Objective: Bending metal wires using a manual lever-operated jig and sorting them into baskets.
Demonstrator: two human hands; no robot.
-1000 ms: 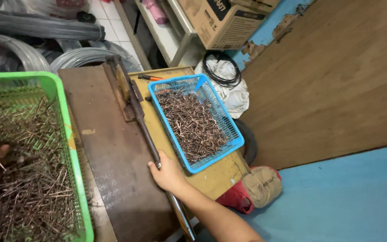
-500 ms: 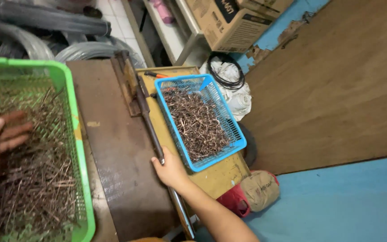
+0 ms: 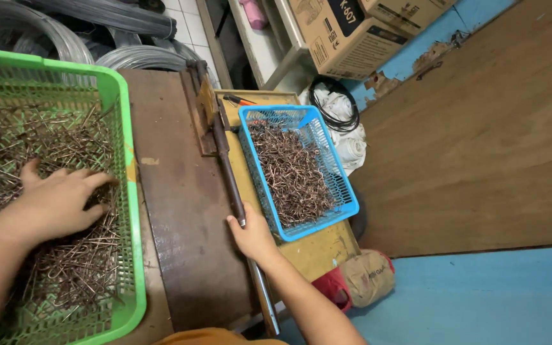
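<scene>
Fingers [image 3: 94, 182] spread loose on wires [image 3: 39, 166] (green basket [image 3: 129, 211]): pinch few; right hand [image 3: 250, 236] clenched around lever [image 3: 228, 176].

A single head-worn camera looks steeply down from close above the workbench [image 3: 180, 255], green basket [image 3: 126, 191] beneath the left fingers [image 3: 91, 185], blue basket [image 3: 346, 204] just beyond the right fingers [image 3: 237, 225].

Green basket [image 3: 129, 211]: bright green plastic mesh, holds rusty brown wire pieces [image 3: 65, 268]. Blue basket [image 3: 346, 198]: bright blue lattice, brown-copper wire hooks [image 3: 292, 176] inside. Desk [image 3: 180, 217]: dark brown top, yellow board [image 3: 314, 252] alongside. Lever [image 3: 231, 185]: dark metal, silver lower end. Wire coils [image 3: 129, 57]: grey. Floor [image 3: 480, 300]: light blue. Wooden panel [image 3: 480, 128]: brown grain. Cap [image 3: 359, 278]: tan and red. Cardboard box [image 3: 346, 29]: tan, black patch.
</scene>
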